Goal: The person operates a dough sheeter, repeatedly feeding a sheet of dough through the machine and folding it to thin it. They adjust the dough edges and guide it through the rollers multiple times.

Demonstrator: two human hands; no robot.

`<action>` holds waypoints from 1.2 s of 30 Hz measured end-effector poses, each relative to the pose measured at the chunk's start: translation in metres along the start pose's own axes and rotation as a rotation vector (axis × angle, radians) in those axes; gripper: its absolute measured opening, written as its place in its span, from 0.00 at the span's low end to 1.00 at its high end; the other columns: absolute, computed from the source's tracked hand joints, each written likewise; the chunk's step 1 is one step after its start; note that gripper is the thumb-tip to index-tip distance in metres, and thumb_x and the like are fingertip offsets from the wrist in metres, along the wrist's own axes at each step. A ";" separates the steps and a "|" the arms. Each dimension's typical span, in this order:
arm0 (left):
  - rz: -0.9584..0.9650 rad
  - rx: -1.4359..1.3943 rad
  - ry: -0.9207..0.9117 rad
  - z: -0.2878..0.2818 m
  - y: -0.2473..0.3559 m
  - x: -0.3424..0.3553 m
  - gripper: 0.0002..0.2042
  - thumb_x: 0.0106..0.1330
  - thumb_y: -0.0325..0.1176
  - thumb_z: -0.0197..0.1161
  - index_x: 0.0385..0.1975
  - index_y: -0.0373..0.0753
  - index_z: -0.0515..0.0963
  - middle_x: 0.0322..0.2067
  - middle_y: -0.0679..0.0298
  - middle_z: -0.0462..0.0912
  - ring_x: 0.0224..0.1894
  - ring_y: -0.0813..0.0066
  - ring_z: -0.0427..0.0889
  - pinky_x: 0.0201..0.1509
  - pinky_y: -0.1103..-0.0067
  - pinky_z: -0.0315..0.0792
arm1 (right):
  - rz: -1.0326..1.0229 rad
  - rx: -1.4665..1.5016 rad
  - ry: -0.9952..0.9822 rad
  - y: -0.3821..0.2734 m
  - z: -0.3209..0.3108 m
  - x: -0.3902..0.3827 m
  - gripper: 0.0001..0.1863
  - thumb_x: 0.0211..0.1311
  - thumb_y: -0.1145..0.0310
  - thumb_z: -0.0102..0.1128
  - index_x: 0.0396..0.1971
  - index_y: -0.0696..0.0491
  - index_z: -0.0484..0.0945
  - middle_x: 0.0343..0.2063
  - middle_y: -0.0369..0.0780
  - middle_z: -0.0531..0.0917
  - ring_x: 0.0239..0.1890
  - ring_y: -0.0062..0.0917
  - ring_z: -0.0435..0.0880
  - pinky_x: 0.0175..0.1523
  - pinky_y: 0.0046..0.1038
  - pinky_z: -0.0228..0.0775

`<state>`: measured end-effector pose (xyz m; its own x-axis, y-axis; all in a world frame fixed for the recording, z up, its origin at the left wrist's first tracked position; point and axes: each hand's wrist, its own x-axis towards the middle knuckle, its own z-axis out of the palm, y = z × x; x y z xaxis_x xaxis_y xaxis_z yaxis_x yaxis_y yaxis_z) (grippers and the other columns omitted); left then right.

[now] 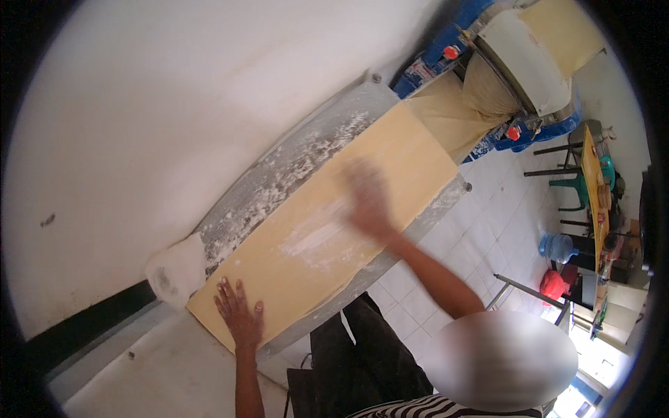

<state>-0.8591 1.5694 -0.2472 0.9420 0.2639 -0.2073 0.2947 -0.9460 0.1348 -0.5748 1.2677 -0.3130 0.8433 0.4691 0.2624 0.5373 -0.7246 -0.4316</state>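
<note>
A long yellow sheet of dough point(411, 153) lies over a grey metal worktable point(300, 139), running from lower left to upper right. White flour point(313, 237) is smeared across the middle of the sheet. My left hand point(239, 317) rests flat on the lower left end of the dough, its floury fingers spread. Over the flour patch is my right hand point(367, 200), blurred by motion, so its fingers do not show clearly. Past the sheet's upper end, more dough point(446, 115) lies in folds at a blue and white dough rolling machine point(519, 63).
A white wall point(160, 104) runs along the table's far side. A whitish bag or cloth bundle point(178, 272) sits by the table's left end. To the right, over a tiled floor point(481, 216), are a green stool point(573, 189), a blue water bottle point(557, 247) and a metal rail point(529, 289).
</note>
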 end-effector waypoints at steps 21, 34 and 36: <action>-0.297 -0.501 0.302 0.012 -0.111 -0.046 0.33 0.78 0.53 0.40 0.73 0.34 0.51 0.73 0.37 0.45 0.75 0.38 0.47 0.75 0.55 0.49 | 0.010 0.119 -0.029 -0.164 0.090 -0.014 0.48 0.56 0.49 0.65 0.73 0.54 0.56 0.74 0.52 0.51 0.77 0.48 0.44 0.76 0.56 0.28; -0.334 -0.702 0.262 0.020 -0.108 -0.084 0.36 0.78 0.53 0.41 0.73 0.29 0.45 0.74 0.40 0.43 0.76 0.44 0.46 0.76 0.58 0.45 | 0.632 -0.489 0.297 0.105 -0.039 0.045 0.41 0.68 0.44 0.52 0.71 0.57 0.58 0.71 0.56 0.58 0.75 0.51 0.51 0.76 0.51 0.40; -0.355 -0.736 0.272 0.016 -0.109 -0.088 0.36 0.78 0.52 0.42 0.74 0.29 0.44 0.74 0.41 0.42 0.76 0.45 0.48 0.76 0.58 0.46 | 0.370 -0.538 0.118 0.041 0.004 0.046 0.41 0.68 0.45 0.52 0.71 0.59 0.57 0.72 0.56 0.56 0.75 0.51 0.51 0.76 0.52 0.40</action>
<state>-0.9770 1.6464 -0.2590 0.7526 0.6458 -0.1289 0.5192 -0.4615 0.7193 -0.5139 1.2612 -0.3221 0.9526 0.1045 0.2857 0.1174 -0.9927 -0.0284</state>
